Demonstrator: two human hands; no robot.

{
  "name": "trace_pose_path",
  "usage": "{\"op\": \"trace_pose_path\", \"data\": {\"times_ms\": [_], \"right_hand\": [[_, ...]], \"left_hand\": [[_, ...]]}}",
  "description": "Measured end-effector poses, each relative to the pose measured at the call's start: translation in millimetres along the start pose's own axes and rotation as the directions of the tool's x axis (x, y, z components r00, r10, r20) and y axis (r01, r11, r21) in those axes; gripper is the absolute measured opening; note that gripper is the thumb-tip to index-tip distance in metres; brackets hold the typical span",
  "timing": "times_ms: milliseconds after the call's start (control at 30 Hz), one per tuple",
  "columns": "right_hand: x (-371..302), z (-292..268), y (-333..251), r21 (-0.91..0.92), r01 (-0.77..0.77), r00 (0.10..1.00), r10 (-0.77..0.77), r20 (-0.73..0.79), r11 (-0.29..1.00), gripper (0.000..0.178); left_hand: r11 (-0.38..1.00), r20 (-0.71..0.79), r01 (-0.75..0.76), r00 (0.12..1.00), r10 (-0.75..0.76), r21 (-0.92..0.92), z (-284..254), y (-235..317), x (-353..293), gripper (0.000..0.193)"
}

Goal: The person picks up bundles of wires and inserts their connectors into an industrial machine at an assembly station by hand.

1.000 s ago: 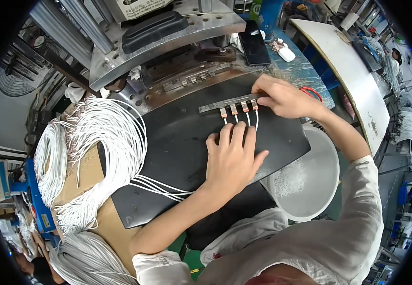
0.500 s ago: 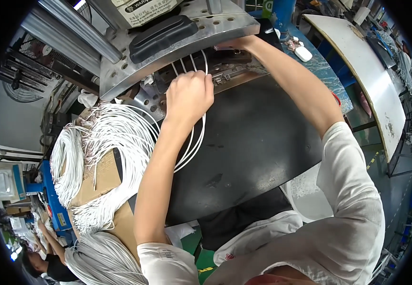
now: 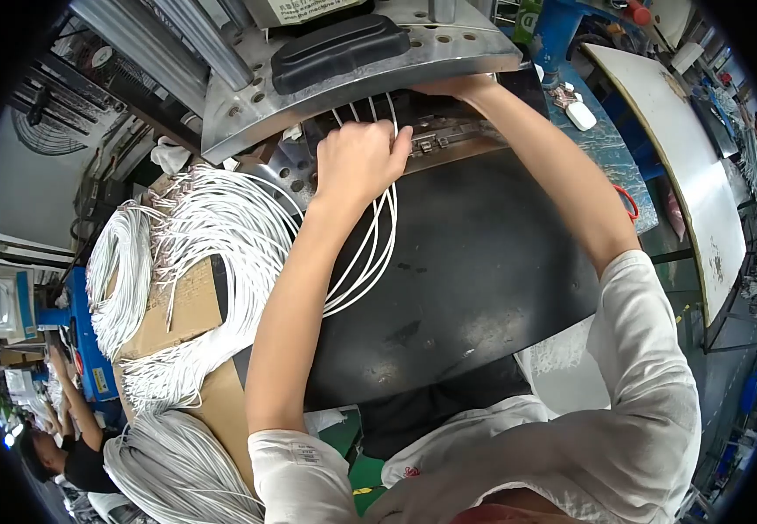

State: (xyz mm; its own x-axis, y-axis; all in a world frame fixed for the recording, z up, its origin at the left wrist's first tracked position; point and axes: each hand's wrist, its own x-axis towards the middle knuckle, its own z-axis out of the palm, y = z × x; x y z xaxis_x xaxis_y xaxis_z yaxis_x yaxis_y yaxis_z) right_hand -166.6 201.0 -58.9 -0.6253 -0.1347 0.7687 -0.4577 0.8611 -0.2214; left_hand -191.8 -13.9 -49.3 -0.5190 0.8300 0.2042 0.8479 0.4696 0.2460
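Several white cables [image 3: 385, 240] run in a curve from the left up to the press. My left hand [image 3: 361, 162] is closed around them just in front of the mould, knuckles up, and their upper ends continue beneath the metal press plate [image 3: 474, 54]. My right hand [image 3: 453, 86] reaches under the plate's right part, above the metal mould [image 3: 457, 138]. The plate's edge hides its fingers, so what they touch does not show.
A black work surface [image 3: 466, 253] lies in front of the mould. To the left, white cable bundles [image 3: 230, 210] rest on cardboard [image 3: 173, 323]. A black handle [image 3: 339, 54] tops the plate. A blue bench [image 3: 610, 148] stands right. Another person [image 3: 82, 463] works far left.
The view has shifted, so the press sits farther right. My left thumb has lifted somewhat from the fist. More of my right hand is hidden under the plate.
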Motion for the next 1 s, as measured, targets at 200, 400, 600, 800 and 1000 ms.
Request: {"op": "trace_pose_path", "data": {"times_ms": [200,400,600,800,1000], "right_hand": [[-27,-18,-76,0.118,-0.427,0.88,0.382,0.283,0.896,0.043],[-154,-82,-256,0.683,-0.73,0.524,-0.615,0.589,0.032,0.061],[-336,-48,-358,0.524,-0.699,0.143,0.623,0.769,-0.487,0.057],[-295,-9,-367,0.933,-0.271,-0.248,0.953,0.171,-0.238,0.066],[-311,-6,-378,0.869,-0.332,-0.071,0.929,0.364,-0.366,0.069]], "left_hand": [[0.979,-0.416,-0.18,0.901,0.125,-0.095,-30,20,-69,0.042],[-0.388,0.139,0.252,0.945,0.296,-0.887,-22,16,-334,0.08],[-0.423,0.594,0.418,0.607,-0.527,-0.804,47,26,-438,0.057],[-0.347,0.475,0.329,0.508,-0.719,-0.878,86,23,-447,0.036],[-0.287,0.426,0.356,0.419,-0.802,-0.889,61,24,-439,0.028]]}}
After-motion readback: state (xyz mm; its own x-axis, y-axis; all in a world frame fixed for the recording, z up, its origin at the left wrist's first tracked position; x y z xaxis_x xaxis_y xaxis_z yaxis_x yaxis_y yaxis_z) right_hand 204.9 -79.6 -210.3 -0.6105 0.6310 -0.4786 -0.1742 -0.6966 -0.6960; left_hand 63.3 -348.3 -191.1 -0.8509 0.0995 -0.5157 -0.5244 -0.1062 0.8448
